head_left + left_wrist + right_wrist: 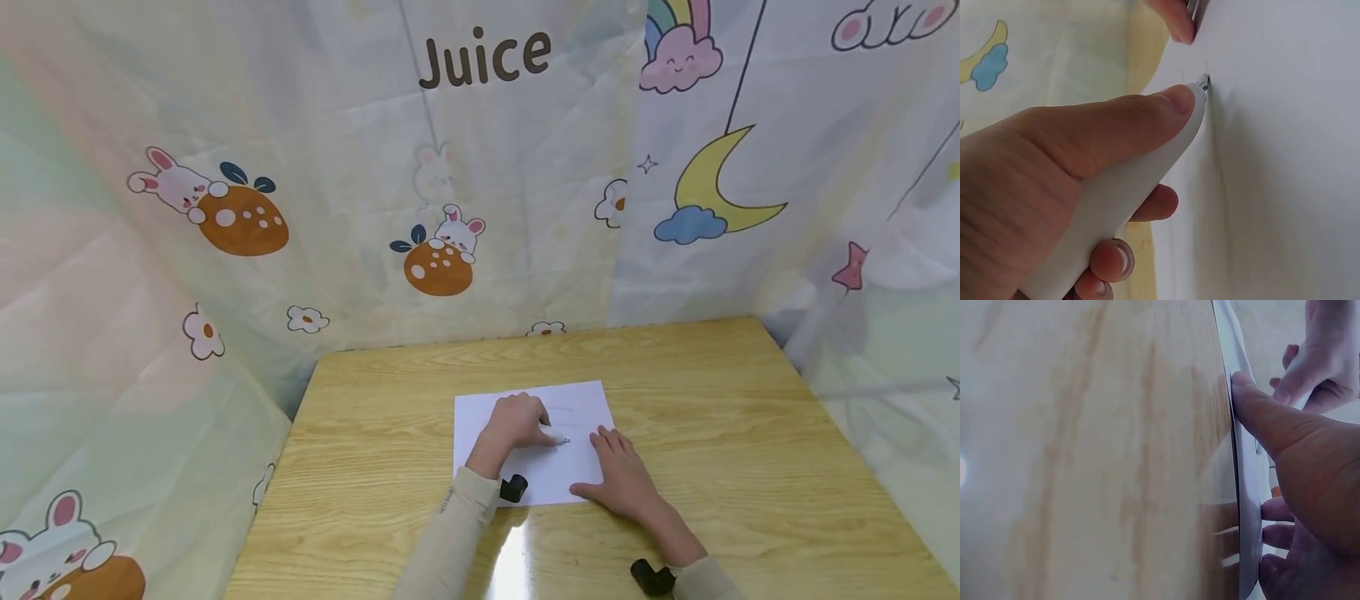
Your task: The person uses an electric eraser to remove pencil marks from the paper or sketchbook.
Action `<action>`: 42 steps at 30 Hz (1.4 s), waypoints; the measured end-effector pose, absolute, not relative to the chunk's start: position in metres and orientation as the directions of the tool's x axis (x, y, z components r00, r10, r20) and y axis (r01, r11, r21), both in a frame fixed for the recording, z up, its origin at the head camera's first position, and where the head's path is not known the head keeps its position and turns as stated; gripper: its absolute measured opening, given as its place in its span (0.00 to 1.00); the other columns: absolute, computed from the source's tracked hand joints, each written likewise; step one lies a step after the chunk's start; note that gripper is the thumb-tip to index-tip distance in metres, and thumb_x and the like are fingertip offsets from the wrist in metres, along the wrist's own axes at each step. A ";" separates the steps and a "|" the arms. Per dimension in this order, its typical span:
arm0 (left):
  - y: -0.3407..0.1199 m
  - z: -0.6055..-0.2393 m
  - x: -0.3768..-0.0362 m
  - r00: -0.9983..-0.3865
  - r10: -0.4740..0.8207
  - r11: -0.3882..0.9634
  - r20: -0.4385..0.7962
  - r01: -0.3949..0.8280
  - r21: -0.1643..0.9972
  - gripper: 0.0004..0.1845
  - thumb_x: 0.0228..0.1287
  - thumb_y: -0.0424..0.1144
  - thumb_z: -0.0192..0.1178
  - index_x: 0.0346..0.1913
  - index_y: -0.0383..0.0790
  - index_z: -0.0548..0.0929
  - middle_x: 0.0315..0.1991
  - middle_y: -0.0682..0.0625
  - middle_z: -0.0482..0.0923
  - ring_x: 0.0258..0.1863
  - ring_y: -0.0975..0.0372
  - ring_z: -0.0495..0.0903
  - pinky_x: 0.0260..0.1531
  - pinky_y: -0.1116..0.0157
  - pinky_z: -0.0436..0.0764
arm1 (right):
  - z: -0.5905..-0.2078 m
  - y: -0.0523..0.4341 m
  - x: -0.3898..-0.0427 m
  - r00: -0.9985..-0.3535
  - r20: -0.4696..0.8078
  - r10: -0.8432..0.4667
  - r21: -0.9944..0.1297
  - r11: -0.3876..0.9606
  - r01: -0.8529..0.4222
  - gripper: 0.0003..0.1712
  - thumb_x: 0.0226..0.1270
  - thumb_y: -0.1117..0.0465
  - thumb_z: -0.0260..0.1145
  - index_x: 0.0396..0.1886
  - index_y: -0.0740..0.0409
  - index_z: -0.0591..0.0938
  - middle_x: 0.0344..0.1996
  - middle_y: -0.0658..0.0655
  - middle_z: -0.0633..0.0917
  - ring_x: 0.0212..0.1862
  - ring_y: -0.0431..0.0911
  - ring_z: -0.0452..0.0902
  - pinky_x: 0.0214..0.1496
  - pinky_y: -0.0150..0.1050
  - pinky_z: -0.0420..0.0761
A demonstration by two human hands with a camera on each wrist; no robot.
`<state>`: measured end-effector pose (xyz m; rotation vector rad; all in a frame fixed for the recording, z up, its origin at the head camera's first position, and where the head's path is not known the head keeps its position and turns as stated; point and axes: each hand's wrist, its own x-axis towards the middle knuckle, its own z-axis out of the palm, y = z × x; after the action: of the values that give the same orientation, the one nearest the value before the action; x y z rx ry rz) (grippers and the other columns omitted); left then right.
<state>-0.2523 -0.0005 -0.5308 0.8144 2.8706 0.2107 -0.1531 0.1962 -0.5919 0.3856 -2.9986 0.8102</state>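
Observation:
A white, thick-bodied pen with a small metal tip is gripped in my left hand, the thumb lying along its barrel near the tip. In the left wrist view the tip meets, or nearly meets, a sheet of white paper. Faint lines run across the sheet; whether they are marks, creases or cuts I cannot tell. My right hand rests with spread fingers on the paper's right side, its thumb at the near edge. Below it, the right wrist view has the thumb on that edge.
The paper lies on a wood-grain table. Black wrist cameras sit by both sleeves. A printed cloth with rabbits, a moon and flowers hangs behind the table and along its sides.

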 end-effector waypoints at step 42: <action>0.007 -0.537 -0.250 -0.844 0.526 0.846 -0.106 0.507 0.163 0.18 0.45 0.63 0.72 0.35 0.57 0.91 0.32 0.63 0.84 0.25 0.70 0.76 0.25 0.67 0.74 | -0.591 0.199 -0.151 -0.970 0.076 -0.230 -0.502 0.832 -0.237 0.56 0.49 0.38 0.75 0.66 0.73 0.67 0.67 0.73 0.64 0.68 0.69 0.54 0.64 0.64 0.58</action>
<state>-0.2504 0.0068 -0.5374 0.8097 2.8771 0.1929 -0.1515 0.1995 -0.5913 0.3822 -2.9945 0.8227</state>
